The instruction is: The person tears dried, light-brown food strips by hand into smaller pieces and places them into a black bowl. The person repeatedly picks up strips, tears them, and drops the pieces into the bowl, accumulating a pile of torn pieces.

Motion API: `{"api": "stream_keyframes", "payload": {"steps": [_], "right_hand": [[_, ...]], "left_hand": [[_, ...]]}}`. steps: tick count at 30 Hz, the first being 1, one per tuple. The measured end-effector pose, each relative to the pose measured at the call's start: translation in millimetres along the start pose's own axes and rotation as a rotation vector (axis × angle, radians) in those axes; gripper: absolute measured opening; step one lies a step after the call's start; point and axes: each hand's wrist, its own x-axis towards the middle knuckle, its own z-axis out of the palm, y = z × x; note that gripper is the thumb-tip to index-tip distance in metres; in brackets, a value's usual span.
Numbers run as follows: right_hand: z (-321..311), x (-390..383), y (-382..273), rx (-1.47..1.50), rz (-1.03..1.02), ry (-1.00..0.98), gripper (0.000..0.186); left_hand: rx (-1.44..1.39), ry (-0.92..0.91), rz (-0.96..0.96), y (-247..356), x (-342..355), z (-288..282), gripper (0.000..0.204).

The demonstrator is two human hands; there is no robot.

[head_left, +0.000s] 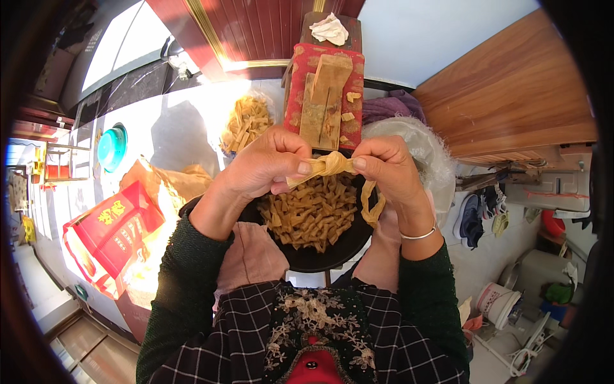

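Note:
Between my two hands, above a black round pan (310, 261), stretches a knotted tan strip (334, 164) that looks like tofu skin. My left hand (272, 160) pinches its left end between thumb and fingers. To the right of the knot my right hand (389, 168) pinches it the same way, and a long loose tail (372, 206) dangles below these fingers. Many short tan knotted pieces (307, 214) fill the pan, which rests at my lap. Just past my hands, a wooden board with a block (320, 128) lies on a bench covered with red cloth (356, 73).
Left of the bench stands a clear bag of tan pieces (246, 125); right of it, a white woven sack (438, 153). A red bag (118, 227) and a teal basin (112, 148) sit on the left. Shoes (471, 221) and a white bucket (499, 303) are on the right.

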Motion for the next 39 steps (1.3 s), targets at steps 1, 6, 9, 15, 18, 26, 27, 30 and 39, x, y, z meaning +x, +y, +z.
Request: {"api": "stream_keyframes", "payload": {"steps": [1, 6, 9, 15, 18, 26, 27, 30, 39], "right_hand": [[-1.8, -1.6, -1.7, -0.046, 0.002, -0.014, 0.020], [-6.3, -7.0, 10.1, -0.286, 0.008, -0.005, 0.020], [0.7, -7.4, 17.6, -0.447, 0.025, -0.039, 0.018], [13.5, -5.2, 19.5, -0.459, 0.086, 0.031, 0.018], [2.8, -13.0, 12.1, -0.522, 0.095, 0.037, 0.018], [-15.2, 22.5, 50.4, -0.511, 0.025, 0.223, 0.019], [-15.0, 29.9, 53.4, -0.504, 0.034, 0.274, 0.019], [-8.4, 46.2, 57.6, -0.526, 0.067, 0.409, 0.019], [-3.2, 56.3, 52.5, -1.045, 0.151, 0.330, 0.025]], "left_hand": [[0.137, -0.014, -0.010, 2.0, -1.3, -0.5, 0.024], [0.793, 0.038, 0.074, -2.8, -1.0, -13.6, 0.031], [1.333, 0.083, 0.392, -7.5, 9.0, -3.3, 0.041], [1.480, 0.093, 0.105, -22.3, 13.5, 15.2, 0.029], [1.375, 0.060, -0.070, -10.7, 8.0, 14.2, 0.028], [1.511, 0.381, 0.133, -17.6, 30.1, -19.1, 0.023], [1.531, 0.455, 0.160, -17.3, 34.7, -22.5, 0.022], [1.556, 0.545, 0.108, -14.6, 46.1, -29.9, 0.022], [1.644, 0.528, -0.036, -16.6, 39.6, -24.8, 0.025]]}}
